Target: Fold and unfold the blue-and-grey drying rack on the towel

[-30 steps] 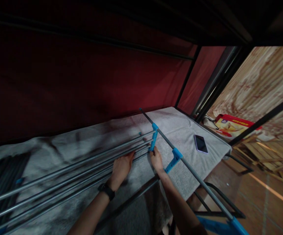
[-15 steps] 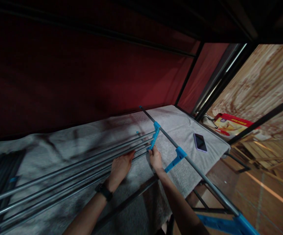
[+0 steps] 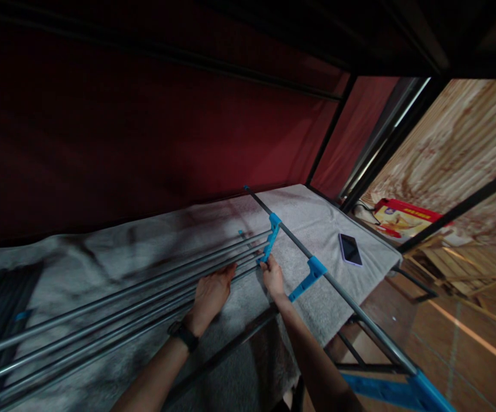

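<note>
Several grey metal tubes (image 3: 114,294) run side by side from the lower left to a blue plastic bracket (image 3: 272,237). My left hand (image 3: 214,292), with a dark watch on its wrist, is wrapped over the nearer tubes a short way from their ends. At the bracket's lower end my right hand (image 3: 272,277) pinches the bracket where a tube end meets it; its fingertips are partly hidden. A long grey pole (image 3: 295,240) passes through the top of this bracket. Closer to me on the same pole sits a second blue bracket (image 3: 310,278), with no tubes in it.
Everything lies on a grey blanket (image 3: 317,212). A phone (image 3: 350,249) rests at its right. Dark tubes (image 3: 5,297) are bundled at the far left. Another blue bracket (image 3: 385,392) hangs past the bed's edge. Black frame posts (image 3: 331,129) and a red wall (image 3: 166,131) enclose the back.
</note>
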### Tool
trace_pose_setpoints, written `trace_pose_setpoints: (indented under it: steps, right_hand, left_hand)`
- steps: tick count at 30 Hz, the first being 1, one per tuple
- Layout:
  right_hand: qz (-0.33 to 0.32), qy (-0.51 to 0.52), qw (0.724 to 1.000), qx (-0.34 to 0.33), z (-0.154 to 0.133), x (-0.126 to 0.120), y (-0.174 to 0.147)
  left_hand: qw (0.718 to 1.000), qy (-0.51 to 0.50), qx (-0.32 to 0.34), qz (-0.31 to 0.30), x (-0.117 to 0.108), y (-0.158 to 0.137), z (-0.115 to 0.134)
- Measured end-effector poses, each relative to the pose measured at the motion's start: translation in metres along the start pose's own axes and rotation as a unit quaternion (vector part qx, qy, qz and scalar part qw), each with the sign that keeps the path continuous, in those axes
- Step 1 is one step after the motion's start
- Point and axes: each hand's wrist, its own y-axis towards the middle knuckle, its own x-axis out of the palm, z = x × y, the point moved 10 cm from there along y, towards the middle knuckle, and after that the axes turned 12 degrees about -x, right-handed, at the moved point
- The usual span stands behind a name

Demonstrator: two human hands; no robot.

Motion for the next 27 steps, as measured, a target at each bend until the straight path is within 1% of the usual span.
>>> trace_pose_setpoints:
  steps: [5,10,14,17,20,27]
  right_hand:
    - [0.0,-0.005,1.0,-0.002,-0.003,-0.002,0.001]
    - [0.011,-0.023,1.0,0.017,-0.004,-0.004,0.0]
    - [0.022,-0.011,1.0,-0.005,-0.016,-0.005,0.003]
    - [0.026,-0.02,0.999,-0.011,-0.022,-0.006,0.004]
    - [0.016,-0.017,1.0,-0.012,-0.022,-0.006,0.005]
    - [0.004,-0.005,1.0,-0.01,-0.021,-0.005,0.006]
  left_hand:
    - [1.0,0.006,0.003,0.006,-0.001,-0.001,0.001]
    - [1.0,0.007,0.018,0.022,-0.004,-0.003,0.003]
    - [0.999,0.029,0.035,0.022,-0.004,-0.006,0.008]
    - [0.999,0.027,0.023,0.018,-0.003,-0.006,0.008]
    - [1.0,0.017,0.011,0.022,-0.002,-0.005,0.005]
    - [1.0,0.021,0.005,-0.003,0.002,-0.003,0.001]
